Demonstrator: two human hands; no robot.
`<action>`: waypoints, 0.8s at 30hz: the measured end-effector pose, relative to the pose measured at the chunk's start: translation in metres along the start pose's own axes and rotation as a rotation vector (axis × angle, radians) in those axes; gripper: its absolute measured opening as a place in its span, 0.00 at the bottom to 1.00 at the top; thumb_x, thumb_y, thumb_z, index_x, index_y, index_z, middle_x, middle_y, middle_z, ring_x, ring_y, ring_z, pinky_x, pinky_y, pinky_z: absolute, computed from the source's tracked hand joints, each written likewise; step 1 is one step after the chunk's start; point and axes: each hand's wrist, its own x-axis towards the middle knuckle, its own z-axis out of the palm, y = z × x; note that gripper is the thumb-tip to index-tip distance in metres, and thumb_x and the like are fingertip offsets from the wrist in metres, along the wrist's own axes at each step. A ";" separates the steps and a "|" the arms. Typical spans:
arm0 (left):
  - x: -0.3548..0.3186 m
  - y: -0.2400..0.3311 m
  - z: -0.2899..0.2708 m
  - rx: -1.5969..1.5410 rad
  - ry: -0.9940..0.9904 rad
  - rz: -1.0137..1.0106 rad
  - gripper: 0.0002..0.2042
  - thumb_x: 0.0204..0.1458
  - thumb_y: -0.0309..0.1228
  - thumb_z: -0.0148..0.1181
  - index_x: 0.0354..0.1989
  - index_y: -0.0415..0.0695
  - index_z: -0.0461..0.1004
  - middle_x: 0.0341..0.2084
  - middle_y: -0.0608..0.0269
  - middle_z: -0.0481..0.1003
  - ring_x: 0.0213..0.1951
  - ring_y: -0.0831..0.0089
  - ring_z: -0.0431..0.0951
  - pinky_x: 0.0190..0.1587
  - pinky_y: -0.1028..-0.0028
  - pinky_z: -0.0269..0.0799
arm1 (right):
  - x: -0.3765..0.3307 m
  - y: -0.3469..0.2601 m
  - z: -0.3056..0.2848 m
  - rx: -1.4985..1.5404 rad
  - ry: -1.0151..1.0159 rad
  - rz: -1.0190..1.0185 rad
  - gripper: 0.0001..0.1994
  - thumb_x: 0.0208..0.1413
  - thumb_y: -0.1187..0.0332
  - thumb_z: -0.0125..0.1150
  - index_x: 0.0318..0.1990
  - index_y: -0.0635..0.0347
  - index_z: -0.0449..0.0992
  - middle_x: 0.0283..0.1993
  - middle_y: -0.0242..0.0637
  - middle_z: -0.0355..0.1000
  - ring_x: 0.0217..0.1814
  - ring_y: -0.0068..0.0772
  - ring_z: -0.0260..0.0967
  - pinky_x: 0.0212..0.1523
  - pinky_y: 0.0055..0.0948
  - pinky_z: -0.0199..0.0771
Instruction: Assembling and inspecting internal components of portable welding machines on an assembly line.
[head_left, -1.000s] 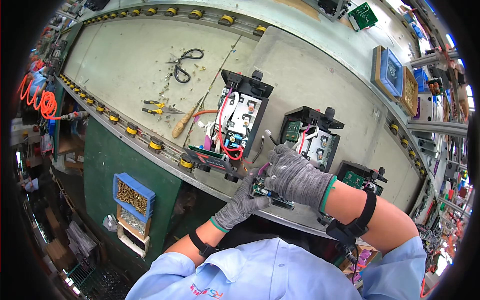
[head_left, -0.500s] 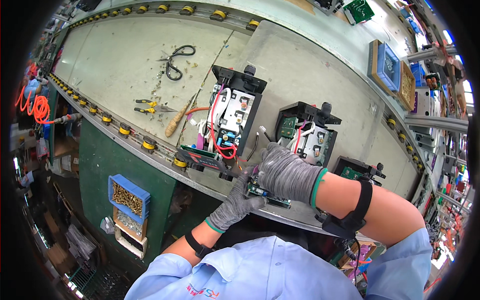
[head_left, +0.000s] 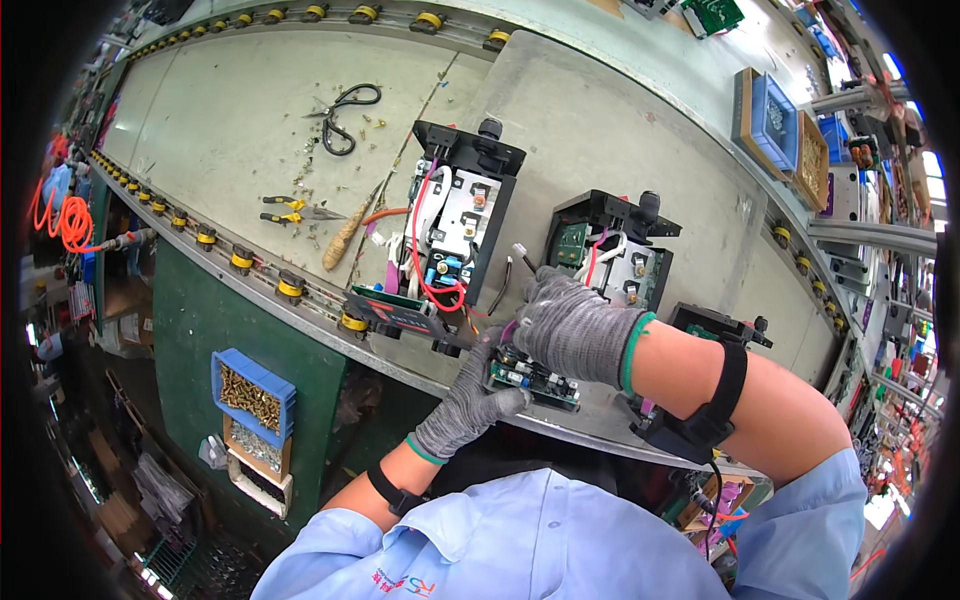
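Observation:
Both my hands wear grey knit gloves with green cuffs. My left hand [head_left: 462, 408] grips the left end of a small circuit board [head_left: 545, 388] crowded with components, at the bench's near edge. Its thumb lies along the board's near side. Just above the board, my right hand [head_left: 575, 325] is closed round a black cable [head_left: 527, 259] whose white plug sticks out past the knuckles. Its fingertips meet the left fingers by a purple bit; their exact hold is hidden. Left of them stands an opened black device [head_left: 465, 215] with red and white wires and a front panel [head_left: 395, 310].
Behind my right hand sits a second opened device [head_left: 625, 250], with a third [head_left: 715, 325] farther right. Black scissors [head_left: 345, 120], yellow-handled pliers [head_left: 295, 212], a wooden-handled tool [head_left: 345, 240] and loose screws lie left. Blue screw bins [head_left: 255, 395] hang below the bench edge.
My right hand has lifted slightly away from the circuit board, uncovering more of its components. The left hand keeps its hold. The whole view has shifted a little.

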 end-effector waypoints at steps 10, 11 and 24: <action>-0.002 -0.002 -0.001 0.027 0.008 0.001 0.53 0.43 0.37 0.75 0.77 0.41 0.49 0.67 0.52 0.63 0.69 0.63 0.65 0.72 0.62 0.61 | 0.010 -0.001 -0.022 -0.026 -0.287 -0.029 0.18 0.59 0.53 0.60 0.49 0.52 0.78 0.46 0.40 0.77 0.53 0.42 0.74 0.55 0.44 0.68; -0.002 -0.003 -0.001 0.023 0.004 0.004 0.53 0.43 0.37 0.75 0.77 0.41 0.48 0.67 0.52 0.63 0.69 0.62 0.64 0.72 0.62 0.60 | 0.010 -0.002 -0.020 -0.054 -0.313 -0.036 0.19 0.59 0.51 0.58 0.51 0.53 0.77 0.47 0.41 0.76 0.54 0.43 0.73 0.56 0.44 0.67; -0.002 0.001 0.000 0.051 -0.002 0.017 0.53 0.42 0.37 0.75 0.77 0.41 0.50 0.67 0.54 0.63 0.69 0.62 0.64 0.73 0.62 0.59 | 0.014 0.002 0.003 -0.015 -0.221 -0.063 0.17 0.61 0.55 0.59 0.50 0.56 0.79 0.42 0.38 0.77 0.51 0.42 0.75 0.52 0.45 0.70</action>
